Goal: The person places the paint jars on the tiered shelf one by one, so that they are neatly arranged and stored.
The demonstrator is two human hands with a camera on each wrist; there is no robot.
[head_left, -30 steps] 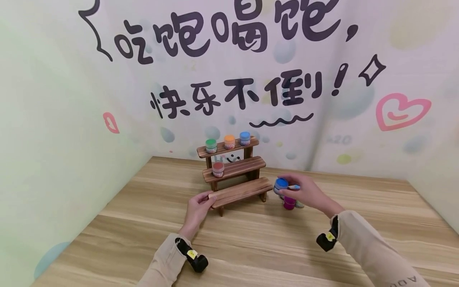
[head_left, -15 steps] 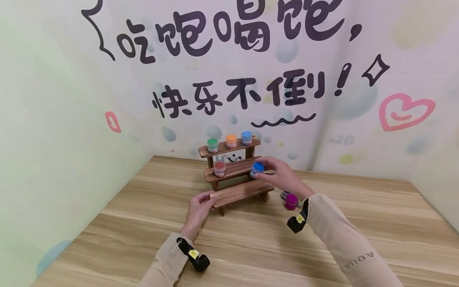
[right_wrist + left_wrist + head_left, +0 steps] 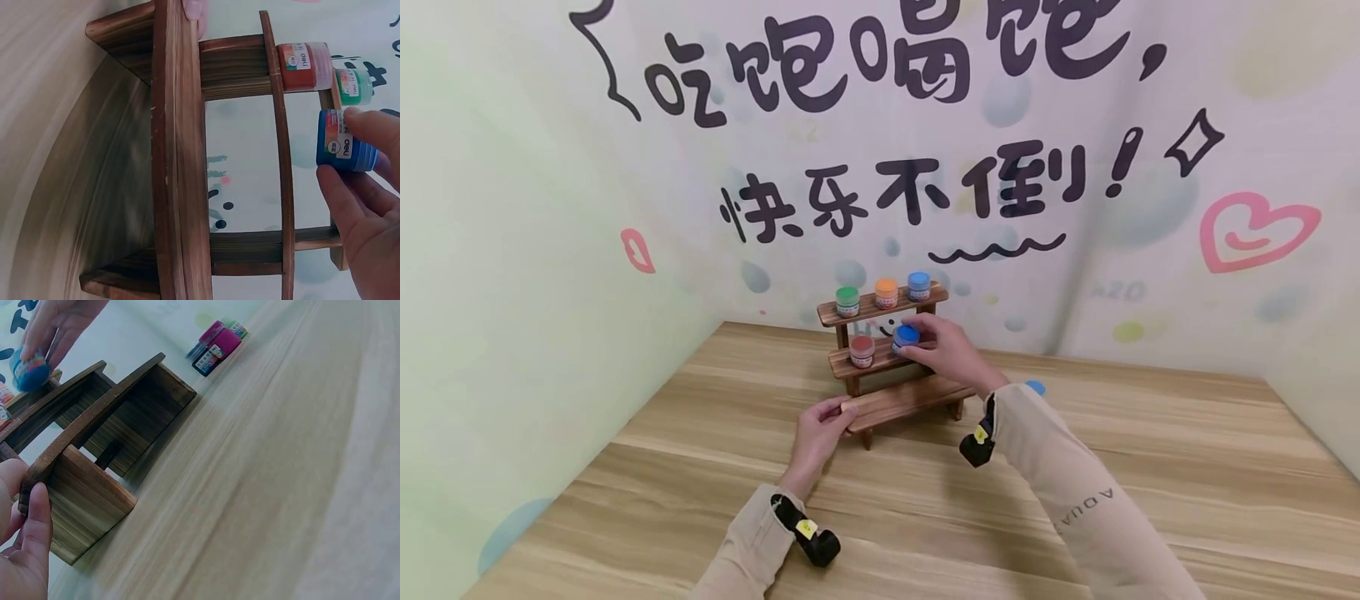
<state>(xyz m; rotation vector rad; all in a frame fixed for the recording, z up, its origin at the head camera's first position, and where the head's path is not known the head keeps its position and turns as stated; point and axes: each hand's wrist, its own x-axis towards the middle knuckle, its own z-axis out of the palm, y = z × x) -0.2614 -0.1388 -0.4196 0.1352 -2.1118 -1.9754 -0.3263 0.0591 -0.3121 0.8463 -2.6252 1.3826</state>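
Note:
My left hand (image 3: pixel 816 433) pinches the left end of the lowest board of a three-tier wooden display rack (image 3: pixel 910 402). A blue paint jar (image 3: pixel 906 337) is gripped between the thumb and fingers of my right hand (image 3: pixel 953 354). In the right wrist view a gap shows between that jar and the middle board. Left of it, a red paint jar (image 3: pixel 862 352) stands on the middle board. The top board bears a green paint jar (image 3: pixel 847 302), an orange paint jar (image 3: pixel 886 293) and a light blue paint jar (image 3: pixel 918 287).
Right of the rack, a purple paint jar (image 3: pixel 226 340) stands on the table (image 3: pixel 700 467) among other jars. In the head view my right sleeve hides most of that group, leaving a light blue lid (image 3: pixel 1035 388) visible. A printed cloth wall (image 3: pixel 820 167) rises behind the rack.
My right hand has carried the blue paint jar leftward from beside the rack to over the middle board, close to the red jar. My left hand has kept its hold.

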